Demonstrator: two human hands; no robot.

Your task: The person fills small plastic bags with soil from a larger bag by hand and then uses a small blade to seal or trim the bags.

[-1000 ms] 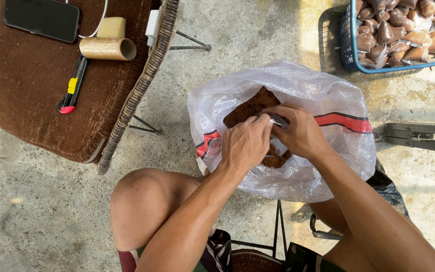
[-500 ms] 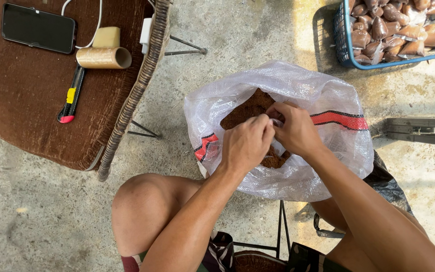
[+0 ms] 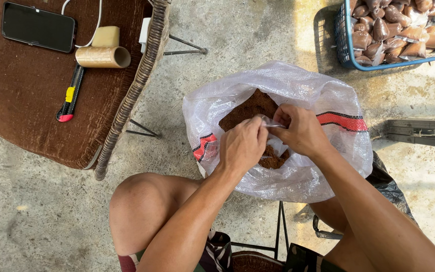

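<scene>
On a concrete floor (image 3: 237,40), a woven sack (image 3: 303,171) holds brown powder (image 3: 250,111); left hand (image 3: 242,146) and right hand (image 3: 300,131) both pinch a small clear bag (image 3: 273,122) over it.

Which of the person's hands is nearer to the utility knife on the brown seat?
Left. The left hand is over the sack, on the side towards the utility knife; the right hand lies beyond it, farther away.

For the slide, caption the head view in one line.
Both hands, left hand and right hand, pinch a small clear bag over an open white sack of brown powder.
</scene>
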